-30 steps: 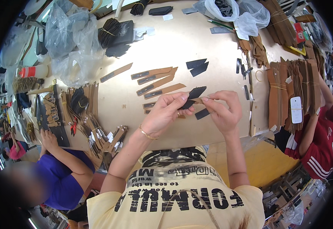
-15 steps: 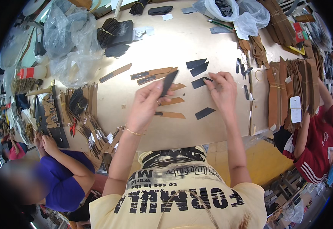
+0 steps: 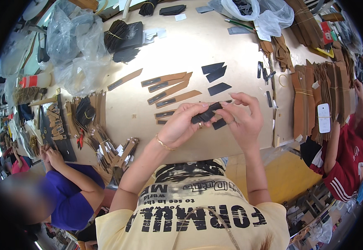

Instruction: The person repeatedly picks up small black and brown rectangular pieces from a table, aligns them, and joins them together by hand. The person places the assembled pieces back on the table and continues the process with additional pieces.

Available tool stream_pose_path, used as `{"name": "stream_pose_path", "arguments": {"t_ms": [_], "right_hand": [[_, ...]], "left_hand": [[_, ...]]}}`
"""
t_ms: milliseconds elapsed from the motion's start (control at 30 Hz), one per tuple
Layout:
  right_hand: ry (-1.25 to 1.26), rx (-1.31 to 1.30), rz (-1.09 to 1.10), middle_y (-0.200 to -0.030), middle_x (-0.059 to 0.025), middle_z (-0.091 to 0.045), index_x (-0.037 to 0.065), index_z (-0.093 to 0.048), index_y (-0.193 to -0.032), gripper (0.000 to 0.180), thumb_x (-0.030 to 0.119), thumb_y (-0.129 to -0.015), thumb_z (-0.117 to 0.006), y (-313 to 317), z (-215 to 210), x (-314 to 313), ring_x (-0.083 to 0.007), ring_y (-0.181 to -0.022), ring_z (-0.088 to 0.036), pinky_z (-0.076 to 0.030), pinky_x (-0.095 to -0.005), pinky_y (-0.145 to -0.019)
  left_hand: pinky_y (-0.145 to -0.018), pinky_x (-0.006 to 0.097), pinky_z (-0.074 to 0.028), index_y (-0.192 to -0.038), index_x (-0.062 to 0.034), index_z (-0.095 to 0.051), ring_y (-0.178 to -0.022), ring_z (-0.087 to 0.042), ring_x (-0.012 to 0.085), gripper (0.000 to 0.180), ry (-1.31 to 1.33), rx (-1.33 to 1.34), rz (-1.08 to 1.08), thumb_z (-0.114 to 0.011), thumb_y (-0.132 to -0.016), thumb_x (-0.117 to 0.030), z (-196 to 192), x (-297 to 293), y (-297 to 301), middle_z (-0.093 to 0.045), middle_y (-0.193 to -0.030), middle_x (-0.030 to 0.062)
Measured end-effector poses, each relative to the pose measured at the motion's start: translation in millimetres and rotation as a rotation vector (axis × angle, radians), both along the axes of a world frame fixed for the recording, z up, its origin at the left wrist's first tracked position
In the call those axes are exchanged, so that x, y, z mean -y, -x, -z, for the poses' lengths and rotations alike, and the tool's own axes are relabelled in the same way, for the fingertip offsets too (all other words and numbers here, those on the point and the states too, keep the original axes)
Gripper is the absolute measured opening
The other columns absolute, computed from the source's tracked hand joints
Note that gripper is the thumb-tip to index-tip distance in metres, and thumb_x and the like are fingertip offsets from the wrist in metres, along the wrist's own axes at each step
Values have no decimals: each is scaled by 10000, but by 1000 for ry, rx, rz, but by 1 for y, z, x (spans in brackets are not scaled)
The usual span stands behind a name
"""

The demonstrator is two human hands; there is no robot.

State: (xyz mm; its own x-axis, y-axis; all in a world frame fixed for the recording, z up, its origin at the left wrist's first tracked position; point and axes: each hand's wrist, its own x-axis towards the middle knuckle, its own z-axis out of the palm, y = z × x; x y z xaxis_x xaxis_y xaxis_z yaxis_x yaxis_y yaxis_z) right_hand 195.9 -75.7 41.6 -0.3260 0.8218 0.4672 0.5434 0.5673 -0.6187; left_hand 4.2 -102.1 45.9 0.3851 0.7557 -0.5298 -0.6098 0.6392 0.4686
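Your left hand (image 3: 180, 125) and right hand (image 3: 243, 118) meet over the tan table (image 3: 198, 50), both pinching one black strip (image 3: 206, 114) between fingertips. Another black piece (image 3: 219, 123) lies just under it at 5 o'clock. Tan strips with black inserts (image 3: 169, 89) fan out at 10 o'clock, black cut pieces (image 3: 214, 73) at 12.

Black flat strip (image 3: 206, 115): thin dark piece, long and narrow, held low above table (image 3: 231, 54) edge, tilted, right end higher. Left hand (image 3: 181, 125) pinches its left part; right hand (image 3: 242, 116) fingertips touch its right end. Second black piece (image 3: 219, 123), small, angled shape, shows just below strip, beside right hand; cannot tell if held or lying on table.
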Motion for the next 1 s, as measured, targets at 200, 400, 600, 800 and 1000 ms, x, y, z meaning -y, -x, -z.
{"name": "stream_pose_path", "arguments": {"t_ms": [200, 400, 600, 800, 1000], "right_hand": [[-106, 54, 38, -1036, -51, -684, 117, -745, -951, 299, 163, -678, -857, -1, 6, 10, -180, -811, -616, -452, -319, -737], [-140, 19, 93, -992, 11, -695, 189, -741, -975, 314, 211, -682, -853, 1, 7, 16, -133, -750, -601, -392, -305, -742], [-117, 93, 19, -971, 31, -688, 209, -726, -908, 228, 178, -705, -826, -6, 3, 19, -105, -686, -593, -366, -313, -759], [-293, 155, 76, -916, 32, -668, 211, -704, -861, 203, 138, -698, -801, -4, 8, 28, -116, -736, -592, -368, -328, -773], [-184, 63, 40, -863, 33, -641, 178, -701, -859, 219, 120, -668, -792, -10, 11, 28, -140, -773, -590, -371, -313, -738]], "left_hand": [[-733, 282, -514, -1060, 79, -671, -837, -635, 165, 282, -39, -27, 10, -514, -999, -147, 2, 3, -1, -694, -948, 125], [-737, 249, -488, -1071, 48, -699, -781, -586, 102, 289, -105, -64, 25, -511, -1003, -161, -2, 7, -2, -691, -900, 70], [-757, 250, -482, -1144, 70, -674, -805, -569, 89, 325, -258, -409, 195, -497, -1018, -172, -4, 8, -2, -693, -975, 63], [-761, 254, -486, -1114, 49, -688, -812, -573, 100, 309, -143, -206, 144, -505, -1021, -182, 5, 11, 1, -681, -985, 73], [-746, 252, -513, -1122, 38, -693, -787, -628, 106, 354, -278, -408, 248, -532, -1031, -264, 5, 17, 3, -701, -872, 80]]}}
